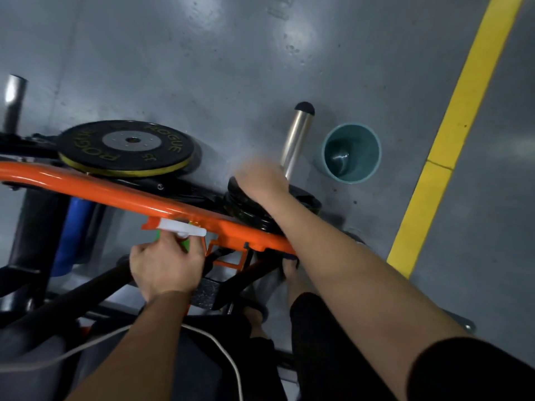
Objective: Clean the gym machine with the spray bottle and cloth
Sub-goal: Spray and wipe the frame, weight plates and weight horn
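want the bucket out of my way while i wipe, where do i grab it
Pinch the rim of the bucket from above, on the side away from the steel post. It stands upright on the floor, mouth open upward, and no handle shows, so the rim is the clear hold.

One head-worn view, steeply downward, wide-angle — close above the gym machine [115, 189]

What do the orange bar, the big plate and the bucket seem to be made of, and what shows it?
Orange bar: probably painted steel tube, glossy; bright highlights run along it. Plate: likely rubber, matt black, with a grey metal-looking hub. Bucket: seemingly plastic, smooth teal, with a soft sheen inside.
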The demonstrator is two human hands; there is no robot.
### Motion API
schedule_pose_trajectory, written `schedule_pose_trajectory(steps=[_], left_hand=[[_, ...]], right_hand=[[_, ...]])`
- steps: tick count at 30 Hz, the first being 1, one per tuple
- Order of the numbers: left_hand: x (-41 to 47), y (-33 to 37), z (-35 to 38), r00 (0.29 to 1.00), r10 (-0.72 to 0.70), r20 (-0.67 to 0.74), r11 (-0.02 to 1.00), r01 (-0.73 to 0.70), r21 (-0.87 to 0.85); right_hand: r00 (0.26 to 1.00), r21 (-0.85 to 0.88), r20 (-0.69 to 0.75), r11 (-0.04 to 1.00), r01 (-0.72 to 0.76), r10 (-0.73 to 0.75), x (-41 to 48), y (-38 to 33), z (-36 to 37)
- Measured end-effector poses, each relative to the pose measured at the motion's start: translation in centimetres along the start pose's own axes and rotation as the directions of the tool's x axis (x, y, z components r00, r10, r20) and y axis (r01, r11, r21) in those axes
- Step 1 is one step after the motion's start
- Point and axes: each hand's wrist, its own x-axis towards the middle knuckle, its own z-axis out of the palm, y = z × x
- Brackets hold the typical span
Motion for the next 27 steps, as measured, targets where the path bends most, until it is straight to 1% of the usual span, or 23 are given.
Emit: schedule_pose_trajectory(steps=[2,3,6,9,12,13,16,18,19,22,23,24,27], left_hand=[[0.1,-0.2,0.1,1.0,-0.006,0.015,1.0,0.006,0.003],[0.1,-0.2,0.2,1.0,-0.005,0.023,1.0,0.004,0.01],[0.2,-0.3,0.2,1.0,0.0,0.027,1.0,0.0,0.018],[0.2,-0.3,0.3,0.999,0.0,0.033,1.0,0.0,0.001],[0.3,-0.3,0.3,0.999,-0.004,0.034,1.0,0.004,0.003],[0.4,-0.3,0.3,0.999,-0.003,0.041,1.0,0.003,0.007],[0.3,-0.3,0.3,0.999,-0.004,0.049,1.0,0.002,0.031],[0.3,-0.3,0.3,0.998,-0.005,0.058,1.0,0.004,0.029],[0.3,-0.3,0.3,0.998,-0.007,0.057,1.0,0.006,0.027],[0.3,-0.4,0.4,0.998,-0.012,0.062,1.0,0.011,0.029],[0.3,-0.4,0.4,0.998,-0.015,0.061,1.0,0.014,0.027],[0.3,-0.3,0.4,0.998,-0.019,0.061,1.0,0.018,0.023],[0.3,-0.4,0.3,0.998,-0.01,0.067,1.0,0.008,0.024]], right_hand=[[0.999,0.1,-0.02,0.994,-0.037,0.039,-0.3,2.9,-1.0],[0.997,0.123,-0.031,0.99,-0.061,0.066,-0.4,4.5,-1.6],[0.981,0.121,-0.077,0.978,-0.171,0.181,-0.7,8.6,-2.6],[0.958,0.129,-0.049,0.953,-0.275,0.283,-0.7,9.6,-2.3],[0.964,0.063,-0.002,0.962,-0.266,0.267,-0.4,6.9,-2.1],[0.972,0.056,0.018,0.97,-0.236,0.235,-0.5,5.4,-2.3],[0.994,0.036,0.075,0.996,-0.082,0.079,-0.3,1.7,-2.5],[0.994,0.032,0.101,0.998,-0.047,0.044,-0.3,1.9,-2.8],[0.991,0.056,0.13,0.997,-0.051,0.043,-0.5,2.8,-3.1],[0.968,0.247,0.244,0.962,-0.114,0.052,-0.8,7.3,-3.6],[0.963,0.256,0.262,0.957,-0.137,0.068,-0.8,8.9,-3.7],[0.963,0.218,0.25,0.963,-0.16,0.103,-0.7,10.5,-3.7],[0.957,0.049,0.152,0.965,-0.258,0.248,-0.4,13.9,-3.5]])
